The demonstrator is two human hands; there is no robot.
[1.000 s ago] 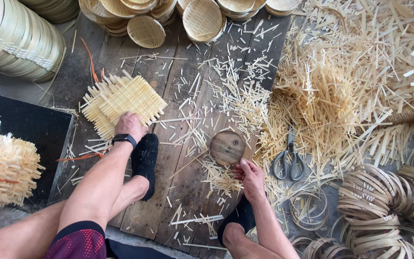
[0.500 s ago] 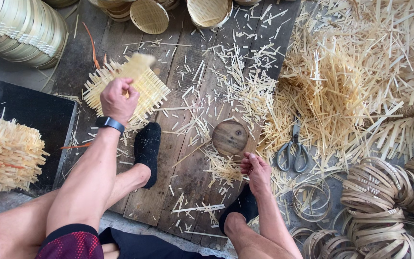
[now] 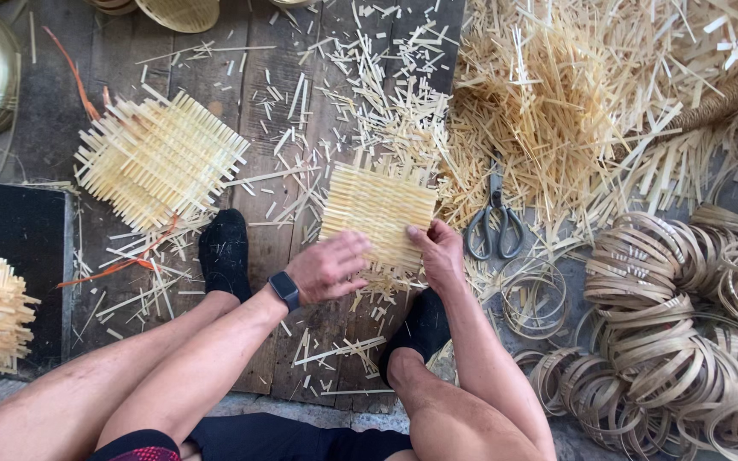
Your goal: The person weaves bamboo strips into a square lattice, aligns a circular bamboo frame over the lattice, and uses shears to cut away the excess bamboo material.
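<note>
Dark wooden floorboards (image 3: 301, 102) carry everything, strewn with cut bamboo slivers (image 3: 301, 171). A stack of woven mats (image 3: 160, 158) lies at ten o'clock, scissors (image 3: 495, 224) at two o'clock beside a heap of bamboo strips (image 3: 574, 94), and coiled bamboo rings (image 3: 668, 324) at four o'clock

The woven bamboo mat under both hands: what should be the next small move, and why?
Probably press the woven mat flat and square it between the feet. The left hand lies on its lower left corner, blurred, and the right hand holds its right edge. The mat sits slightly askew on loose offcuts; the scissors lie apart to its right.
</note>
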